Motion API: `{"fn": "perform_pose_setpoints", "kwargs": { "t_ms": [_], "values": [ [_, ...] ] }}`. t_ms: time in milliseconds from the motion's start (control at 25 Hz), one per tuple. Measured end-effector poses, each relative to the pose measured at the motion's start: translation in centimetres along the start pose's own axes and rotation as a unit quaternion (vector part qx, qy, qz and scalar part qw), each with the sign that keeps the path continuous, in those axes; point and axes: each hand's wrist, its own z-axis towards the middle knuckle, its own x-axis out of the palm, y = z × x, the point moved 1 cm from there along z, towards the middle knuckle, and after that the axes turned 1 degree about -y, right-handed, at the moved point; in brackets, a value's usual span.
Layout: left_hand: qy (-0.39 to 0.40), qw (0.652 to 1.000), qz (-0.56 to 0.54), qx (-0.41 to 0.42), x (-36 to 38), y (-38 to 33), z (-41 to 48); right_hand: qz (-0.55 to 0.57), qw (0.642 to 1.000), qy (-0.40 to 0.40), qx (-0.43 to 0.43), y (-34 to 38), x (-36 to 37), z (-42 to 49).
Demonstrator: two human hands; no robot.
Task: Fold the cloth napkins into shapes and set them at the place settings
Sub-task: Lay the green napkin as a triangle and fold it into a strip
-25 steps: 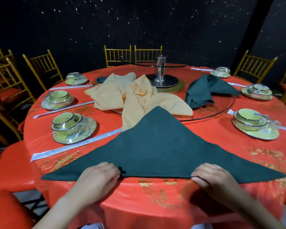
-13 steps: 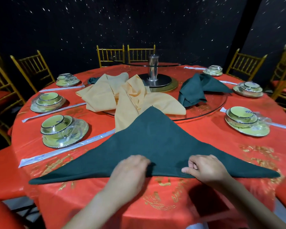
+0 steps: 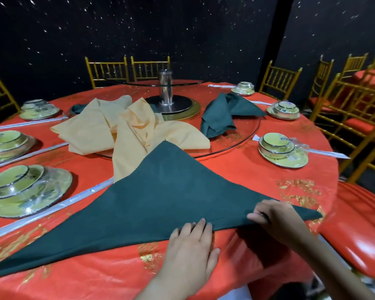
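Green napkin (image 3: 165, 198) lies as a flat triangle on the red table (image 3: 258, 182) at the near edge, apex toward the glass turntable (image 3: 243, 139). It looks soft, light and limp and is likely to slide on the glossy cover, so it is best taken along the folded long edge or at a tip. Left hand (image 3: 191, 245) lies flat on that edge, fingers straight and close together; right hand (image 3: 277, 221) has its fingers curled, pinching the edge near the right tip. Turntable carries loose yellow napkins (image 3: 91, 131) and a second green napkin (image 3: 219, 118); the film-wrapped bowls (image 3: 277, 146) look empty.
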Motion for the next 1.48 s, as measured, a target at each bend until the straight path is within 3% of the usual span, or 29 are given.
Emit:
{"fn": "perform_pose_setpoints", "kwargs": {
  "t_ms": [200,400,480,600,720,800,880,1040,1280,1400,1480],
  "values": [
    [-0.013,0.999,0.026,-0.016,0.0,-1.5,1.4,-0.109,0.993,-0.012,0.051,-0.8,0.5,0.9],
    [-0.022,0.999,0.033,-0.006,0.9,-1.6,1.4,-0.100,0.969,0.118,0.195,-1.7,-1.6,0.5],
    [-0.025,0.999,0.027,-0.008,1.2,-1.7,1.2,-0.093,0.961,0.104,0.240,-1.9,-3.0,-0.1],
    [-0.023,0.999,0.019,-0.013,1.6,-1.8,1.0,-0.056,0.984,-0.039,0.165,0.0,-2.6,-1.8],
    [-0.017,1.000,0.017,-0.015,1.7,-1.8,1.0,-0.029,0.998,0.056,0.023,4.4,-0.5,-3.4],
    [-0.018,1.000,0.020,-0.011,1.8,-1.7,0.9,-0.058,0.985,0.159,0.021,4.6,-0.6,-3.7],
    [-0.014,1.000,0.021,-0.011,1.9,-1.7,0.9,-0.035,0.976,0.212,0.043,2.7,-1.1,-3.7],
    [0.012,1.000,0.021,-0.012,1.7,-1.7,0.8,-0.042,0.965,0.251,0.060,-0.6,-2.2,-4.2],
    [0.059,0.998,0.016,-0.018,1.3,-1.6,0.9,-0.094,0.950,0.230,0.188,-4.0,-3.7,-5.9],
    [0.088,0.996,0.010,-0.019,1.2,-1.8,0.7,-0.140,0.959,0.123,0.212,-2.8,-3.6,-5.4],
    [0.115,0.993,0.007,-0.027,1.1,-1.8,0.8,-0.133,0.977,0.051,0.158,0.5,-2.8,-3.6]
  ]
}}
